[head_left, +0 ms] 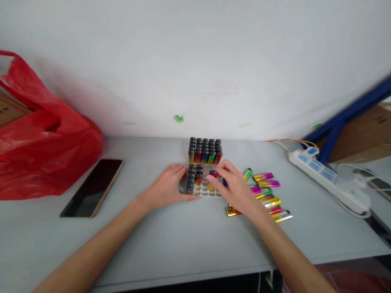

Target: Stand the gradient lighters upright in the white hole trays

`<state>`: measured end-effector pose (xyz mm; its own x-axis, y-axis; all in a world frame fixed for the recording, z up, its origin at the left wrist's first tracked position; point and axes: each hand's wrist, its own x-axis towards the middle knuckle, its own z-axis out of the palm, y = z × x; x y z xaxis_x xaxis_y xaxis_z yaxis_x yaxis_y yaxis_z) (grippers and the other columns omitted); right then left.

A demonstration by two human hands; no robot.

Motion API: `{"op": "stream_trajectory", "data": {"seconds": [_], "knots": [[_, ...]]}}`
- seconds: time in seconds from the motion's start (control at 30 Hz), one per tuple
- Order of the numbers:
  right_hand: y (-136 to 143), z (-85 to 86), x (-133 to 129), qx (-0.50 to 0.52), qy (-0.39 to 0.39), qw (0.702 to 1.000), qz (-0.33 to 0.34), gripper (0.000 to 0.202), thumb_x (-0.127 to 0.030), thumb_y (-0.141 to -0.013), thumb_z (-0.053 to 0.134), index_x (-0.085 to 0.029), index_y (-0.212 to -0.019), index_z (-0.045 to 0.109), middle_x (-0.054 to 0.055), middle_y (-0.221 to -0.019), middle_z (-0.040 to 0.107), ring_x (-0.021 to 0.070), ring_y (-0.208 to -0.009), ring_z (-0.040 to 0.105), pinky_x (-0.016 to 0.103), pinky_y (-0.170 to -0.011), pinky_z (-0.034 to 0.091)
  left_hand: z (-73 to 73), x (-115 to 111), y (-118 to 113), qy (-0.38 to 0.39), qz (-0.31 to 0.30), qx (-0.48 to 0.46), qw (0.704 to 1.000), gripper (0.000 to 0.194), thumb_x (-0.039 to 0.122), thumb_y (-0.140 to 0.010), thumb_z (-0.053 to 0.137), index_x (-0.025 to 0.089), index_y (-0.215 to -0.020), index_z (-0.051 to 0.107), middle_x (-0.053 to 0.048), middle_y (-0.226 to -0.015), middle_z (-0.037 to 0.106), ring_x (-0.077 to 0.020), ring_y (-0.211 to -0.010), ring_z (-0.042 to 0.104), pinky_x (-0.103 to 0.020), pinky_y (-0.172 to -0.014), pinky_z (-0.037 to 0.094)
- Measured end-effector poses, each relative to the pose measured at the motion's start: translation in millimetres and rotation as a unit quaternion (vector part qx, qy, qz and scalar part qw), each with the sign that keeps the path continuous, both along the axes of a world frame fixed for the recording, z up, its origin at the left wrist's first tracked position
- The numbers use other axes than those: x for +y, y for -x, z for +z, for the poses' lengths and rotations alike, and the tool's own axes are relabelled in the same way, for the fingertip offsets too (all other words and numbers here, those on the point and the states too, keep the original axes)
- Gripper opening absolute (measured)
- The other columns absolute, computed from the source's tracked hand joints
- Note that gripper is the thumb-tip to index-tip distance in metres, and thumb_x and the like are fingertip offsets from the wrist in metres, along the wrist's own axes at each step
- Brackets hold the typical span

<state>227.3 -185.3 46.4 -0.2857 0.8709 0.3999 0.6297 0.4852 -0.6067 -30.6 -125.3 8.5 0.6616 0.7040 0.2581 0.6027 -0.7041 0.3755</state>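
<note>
Left hand bracing, right hand pinching over a half-bare tray

From my end of the feed, the pale plastic tray with rounded cells lies on the flat grey surface between the hands; its bare cells face the right hand, which I take to be for an easy reach; the left hand curves round the left end, its fingers spread in a wide C, thumb along the near edge, other tips partly hidden; I judge it is there to stop sliding; the right fingers are drawn in, pinching a slim red-and-yellow lighter with a black top upright above or in a cell, I cannot tell which; the upright black-topped lighters in the front-left columns stand because the cells hold them; behind, a dense block of similar multicoloured lighters stands in rows; shiny metallic-coloured lighters lie loose beside the right wrist, probably kept within that hand's reach
</note>
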Motion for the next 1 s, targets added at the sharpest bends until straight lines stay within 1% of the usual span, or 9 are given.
{"op": "stream_trajectory", "data": {"seconds": [0.07,0.17,0.23,0.3,0.37,0.53,0.77,0.9,1.0], "knots": [[0.6,0.4,-0.5,-0.006,0.014,1.0,-0.007,0.039,-0.044,-0.113,0.055,-0.022,-0.081,0.057,0.003,-0.084,0.062,0.0195,-0.079,0.062,0.032,-0.073,0.047,0.7,-0.4,0.1,0.004,0.0,-0.006,1.0,0.068,0.08,-0.076,0.083,0.02,-0.103,0.064,-0.012,-0.104,0.075,-0.0354,-0.1,0.072,-0.051,-0.097,0.057],[3.2,1.6,-2.1,-0.016,0.063,0.998,0.009,0.046,-0.047,-0.112,0.055,-0.023,-0.074,0.051,-0.003,-0.066,0.058,0.0157,-0.061,0.054,0.03,-0.061,0.039,1.5,-0.9,0.3,0.015,0.0,-0.015,1.0,0.067,0.077,-0.075,0.085,0.021,-0.104,0.065,-0.012,-0.105,0.075,-0.0353,-0.101,0.072,-0.05,-0.098,0.057],[6.3,0.9,-3.5,-0.017,0.087,0.996,0.027,0.042,-0.046,-0.112,0.057,-0.023,-0.077,0.056,-0.002,-0.07,0.065,0.0159,-0.063,0.059,0.029,-0.062,0.041,1.7,-0.9,0.4,0.02,0.002,-0.014,1.0,0.066,0.077,-0.074,0.086,0.021,-0.104,0.066,-0.012,-0.106,0.075,-0.0358,-0.103,0.073,-0.051,-0.099,0.056],[9.8,-2.1,-4.6,-0.016,0.091,0.995,0.047,0.032,-0.043,-0.112,0.058,-0.022,-0.089,0.065,0.002,-0.085,0.075,0.0184,-0.076,0.069,0.029,-0.07,0.047,1.7,-0.7,0.4,0.023,0.001,-0.01,1.0,0.066,0.076,-0.074,0.086,0.021,-0.104,0.065,-0.012,-0.106,0.075,-0.0363,-0.103,0.072,-0.051,-0.099,0.056],[12.4,-6.7,-4.7,-0.036,0.074,0.995,0.049,0.025,-0.041,-0.113,0.058,-0.021,-0.1,0.068,0.006,-0.097,0.079,0.0218,-0.087,0.074,0.031,-0.076,0.051,1.7,-0.4,0.4,0.025,-0.002,-0.009,1.0,0.065,0.076,-0.075,0.085,0.021,-0.104,0.065,-0.012,-0.106,0.075,-0.0361,-0.103,0.072,-0.051,-0.098,0.056],[13.5,-11.1,-0.5,-0.149,0.014,0.988,0.023,0.033,-0.044,-0.111,0.059,-0.021,-0.088,0.064,0.008,-0.084,0.075,0.0245,-0.079,0.071,0.037,-0.081,0.051,2.6,-0.1,0.2,0.029,0.003,-0.009,1.0,0.063,0.076,-0.074,0.085,0.022,-0.099,0.064,-0.011,-0.103,0.075,-0.0355,-0.1,0.072,-0.051,-0.095,0.057],[7.8,-2.6,6.4,-0.199,0.019,0.979,0.047,0.036,-0.048,-0.113,0.053,-0.018,-0.097,0.066,0.007,-0.088,0.077,0.0235,-0.082,0.073,0.035,-0.083,0.048,3.6,2.9,0.4,0.034,0.009,-0.011,0.999,0.057,0.073,-0.073,0.086,0.025,-0.093,0.062,-0.009,-0.098,0.074,-0.0358,-0.098,0.072,-0.052,-0.093,0.059],[15.8,-6.7,8.2,-0.229,0.007,0.973,0.031,0.04,-0.053,-0.112,0.053,-0.017,-0.101,0.069,0.007,-0.084,0.077,0.0231,-0.078,0.073,0.036,-0.083,0.045,4.8,3.7,1.2,0.026,0.006,-0.016,1.0,0.056,0.07,-0.077,0.084,0.023,-0.1,0.064,-0.011,-0.107,0.076,-0.0371,-0.104,0.072,-0.055,-0.099,0.058],[23.8,-9.8,9.7,-0.229,0.011,0.973,0.033,0.04,-0.054,-0.111,0.057,-0.018,-0.097,0.07,0.005,-0.083,0.077,0.0202,-0.076,0.071,0.033,-0.082,0.042,4.6,3.9,2.3,0.027,0.003,-0.014,1.0,0.059,0.07,-0.079,0.083,0.023,-0.11,0.065,-0.012,-0.113,0.077,-0.0382,-0.109,0.072,-0.057,-0.104,0.057]]}}
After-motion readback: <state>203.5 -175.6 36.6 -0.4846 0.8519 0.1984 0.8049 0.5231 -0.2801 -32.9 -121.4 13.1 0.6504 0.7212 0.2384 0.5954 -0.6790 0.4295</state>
